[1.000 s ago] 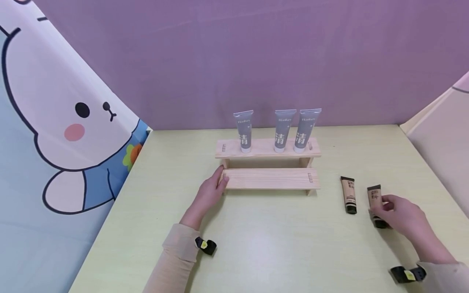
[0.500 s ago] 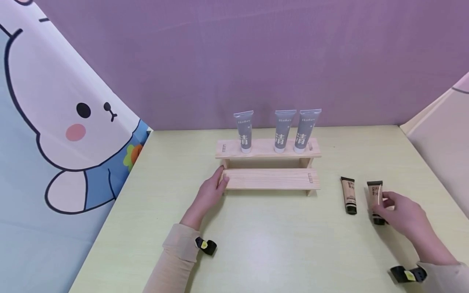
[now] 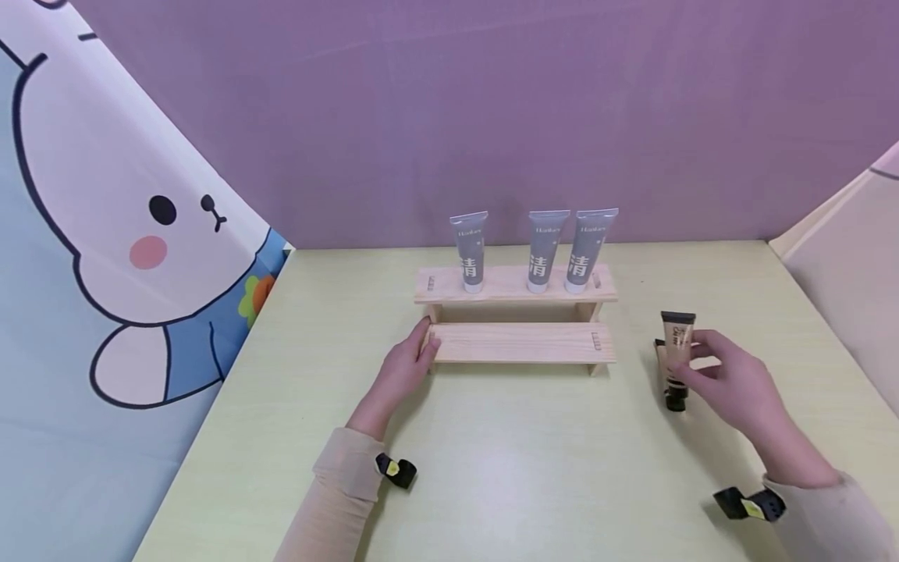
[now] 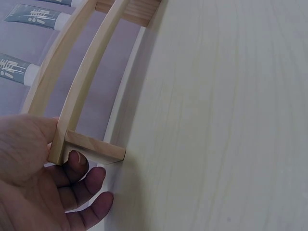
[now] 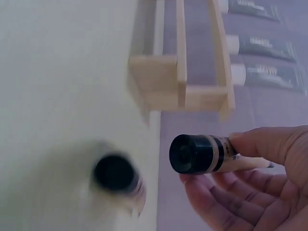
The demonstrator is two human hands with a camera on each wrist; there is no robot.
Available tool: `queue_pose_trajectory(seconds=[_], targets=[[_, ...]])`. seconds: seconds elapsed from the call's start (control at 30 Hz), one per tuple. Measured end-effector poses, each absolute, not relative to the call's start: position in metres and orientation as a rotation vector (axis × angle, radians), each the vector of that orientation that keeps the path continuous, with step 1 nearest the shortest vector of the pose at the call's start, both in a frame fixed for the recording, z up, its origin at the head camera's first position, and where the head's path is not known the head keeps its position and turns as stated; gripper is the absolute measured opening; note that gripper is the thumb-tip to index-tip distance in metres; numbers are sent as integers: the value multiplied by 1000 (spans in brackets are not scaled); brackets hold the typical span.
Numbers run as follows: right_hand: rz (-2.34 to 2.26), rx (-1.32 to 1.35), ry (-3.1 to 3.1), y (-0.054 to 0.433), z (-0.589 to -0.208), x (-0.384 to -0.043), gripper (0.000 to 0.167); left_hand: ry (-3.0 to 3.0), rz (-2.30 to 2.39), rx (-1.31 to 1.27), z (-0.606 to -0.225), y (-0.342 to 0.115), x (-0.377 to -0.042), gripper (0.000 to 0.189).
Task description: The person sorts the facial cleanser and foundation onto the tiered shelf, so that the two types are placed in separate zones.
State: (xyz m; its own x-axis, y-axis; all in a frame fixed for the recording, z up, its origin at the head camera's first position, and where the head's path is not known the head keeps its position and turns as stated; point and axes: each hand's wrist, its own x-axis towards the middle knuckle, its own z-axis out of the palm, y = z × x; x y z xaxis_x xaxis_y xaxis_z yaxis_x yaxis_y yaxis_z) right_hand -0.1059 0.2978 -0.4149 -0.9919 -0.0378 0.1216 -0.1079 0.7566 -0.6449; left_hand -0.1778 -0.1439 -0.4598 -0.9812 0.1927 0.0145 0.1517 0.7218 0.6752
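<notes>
My left hand grips the left end of the lower step of a two-tier wooden rack; in the left wrist view its thumb and fingers close round the board's end. My right hand pinches a beige squeeze tube with black ends, raised off the table and nearly upright. Partly hidden behind it, a second beige tube lies on the table; the right wrist view shows its black cap. On the rack's upper tier stand three grey-blue tubes, the left, middle and right, white caps down.
The pale wooden table spreads around the rack. Behind it hangs a purple cloth. A cartoon-printed cloth covers the left side, and a pale cloth borders the right.
My right hand has lifted the beige tube and carried it left, in front of the other beige tube, turning it more upright. My left hand keeps its grip on the rack.
</notes>
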Motion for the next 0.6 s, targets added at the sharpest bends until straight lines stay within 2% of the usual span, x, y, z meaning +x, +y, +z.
queue_pose_trajectory(seconds=[0.3,0.6], targets=[[1247,282,-2743,244,-401,-126,36,2855,1108,278,-459,-144,-178,55],[1516,540,-2658,182,-406,-149,32,2855,1110,264,-460,-144,-178,55]])
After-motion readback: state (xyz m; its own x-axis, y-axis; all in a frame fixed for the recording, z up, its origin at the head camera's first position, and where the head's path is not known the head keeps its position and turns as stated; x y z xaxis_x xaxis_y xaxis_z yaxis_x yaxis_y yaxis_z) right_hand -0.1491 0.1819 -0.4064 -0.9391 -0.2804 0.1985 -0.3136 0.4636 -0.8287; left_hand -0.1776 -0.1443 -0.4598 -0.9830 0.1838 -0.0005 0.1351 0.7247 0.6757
